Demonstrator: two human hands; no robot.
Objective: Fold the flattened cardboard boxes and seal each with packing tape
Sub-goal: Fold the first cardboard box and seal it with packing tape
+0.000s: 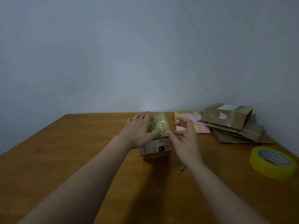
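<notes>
Wooden table (80,159), taped box (159,126), label (155,147) "010".

Plain room: wooden table (64,159), bare wall (113,54).

One small brown cardboard box (156,148), folded and taped, at centre. One yellow ring-shaped roll of packing tape (269,169) at four o'clock. One flat pink-and-green printed carton (202,127) at one o'clock. A pile of flattened brown cardboard boxes (237,135) at two o'clock holds at least three. Two hands: left hand (139,129), right hand (186,140).
</notes>
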